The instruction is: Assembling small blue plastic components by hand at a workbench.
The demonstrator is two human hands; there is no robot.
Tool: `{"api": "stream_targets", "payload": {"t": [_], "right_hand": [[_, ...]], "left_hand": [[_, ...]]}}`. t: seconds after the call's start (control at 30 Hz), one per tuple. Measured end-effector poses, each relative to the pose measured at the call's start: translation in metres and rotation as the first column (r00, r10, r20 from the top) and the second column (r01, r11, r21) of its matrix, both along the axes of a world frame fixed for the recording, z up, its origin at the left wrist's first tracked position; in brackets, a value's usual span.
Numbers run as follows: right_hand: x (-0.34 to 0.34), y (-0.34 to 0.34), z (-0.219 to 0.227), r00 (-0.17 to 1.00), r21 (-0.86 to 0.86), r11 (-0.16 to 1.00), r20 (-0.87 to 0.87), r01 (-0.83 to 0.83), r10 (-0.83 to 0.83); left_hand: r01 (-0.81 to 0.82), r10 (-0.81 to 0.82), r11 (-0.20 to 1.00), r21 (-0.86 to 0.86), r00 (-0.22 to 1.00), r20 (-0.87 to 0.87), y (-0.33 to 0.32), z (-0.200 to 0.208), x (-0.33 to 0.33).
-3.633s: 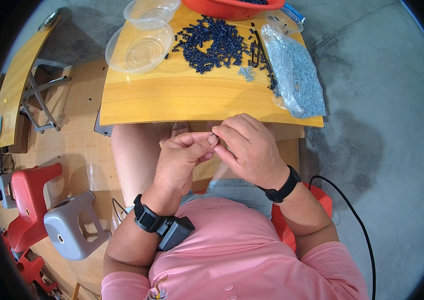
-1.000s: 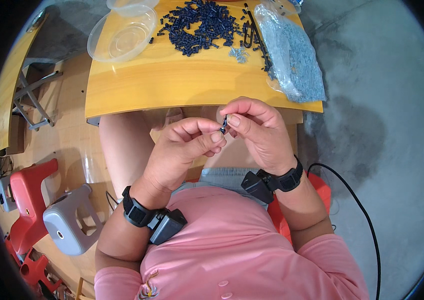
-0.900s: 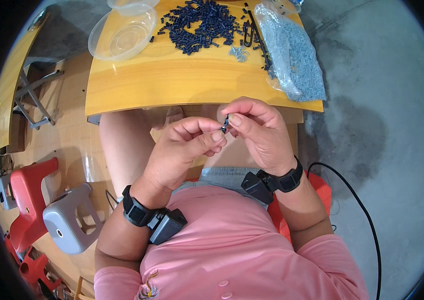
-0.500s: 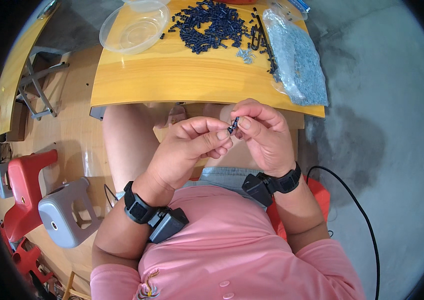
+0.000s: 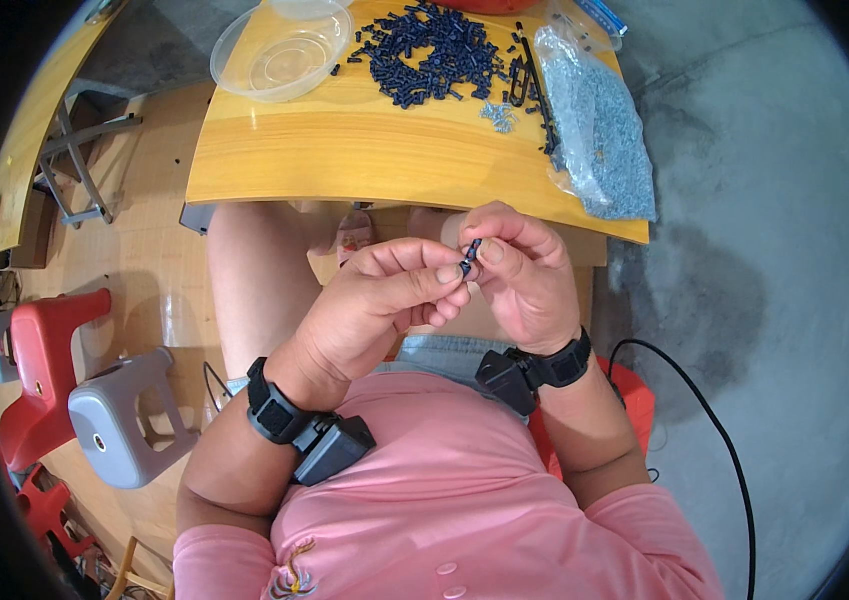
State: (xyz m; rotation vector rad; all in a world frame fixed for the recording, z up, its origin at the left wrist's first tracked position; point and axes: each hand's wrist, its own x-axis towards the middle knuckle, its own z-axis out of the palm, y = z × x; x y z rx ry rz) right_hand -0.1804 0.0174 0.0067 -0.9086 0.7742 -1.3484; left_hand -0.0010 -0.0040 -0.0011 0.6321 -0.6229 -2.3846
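Note:
Above my lap, just short of the table edge, both hands meet at their fingertips. Between thumb and forefinger my left hand (image 5: pixel 394 290) pinches the lower end of a small dark blue plastic part (image 5: pixel 470 256). My right hand (image 5: pixel 524 275) pinches its upper end, also with thumb and forefinger. Fingertips hide much of the part, so I cannot tell whether it is one piece or two joined. A large heap of similar dark blue parts (image 5: pixel 414 85) lies on the wooden table (image 5: pixel 364 160). Beside the heap is a little pile of small silvery metal pieces (image 5: pixel 498 117).
A clear round plastic tub (image 5: pixel 279 65) stands at the table's far left. On the right lies a clear bag of small metal pieces (image 5: pixel 599 140), beside black strips (image 5: pixel 536 85). Grey (image 5: pixel 129 420) and red (image 5: pixel 44 370) stools stand to my left. A black cable (image 5: pixel 709 410) hangs at my right.
The view has shifted slightly. Both hands keep their pinch on the small part, which now shows a little more upright between the fingertips.

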Motion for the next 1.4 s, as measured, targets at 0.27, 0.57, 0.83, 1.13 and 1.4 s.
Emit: {"api": "stream_targets", "payload": {"t": [0.27,0.57,0.83,1.13,1.4], "right_hand": [[-0.001,-0.002,-0.009,0.999,-0.112,0.993,0.033,-0.033,0.037],[-0.004,-0.009,-0.023,0.982,-0.169,0.980,0.138,-0.105,0.129],[-0.010,-0.020,-0.020,0.978,-0.338,0.919,-0.105,-0.204,0.179],[-0.012,-0.015,0.008,0.835,-0.333,0.925,-0.550,-0.185,-0.030],[0.004,-0.008,0.020,0.749,-0.339,0.941,-0.624,-0.004,-0.222]], "left_hand": [[0.026,-0.024,0.999,0.029,0.997,-0.068,0.001,0.000,0.000],[0.056,-0.046,0.995,0.080,0.992,-0.118,0.004,-0.001,0.001],[0.039,-0.016,0.993,0.113,0.981,-0.194,0.003,-0.003,0.003],[-0.059,0.059,0.998,-0.021,0.998,0.005,-0.003,-0.001,0.005],[-0.076,0.081,0.995,-0.068,0.994,0.068,-0.003,-0.002,0.004]]}}
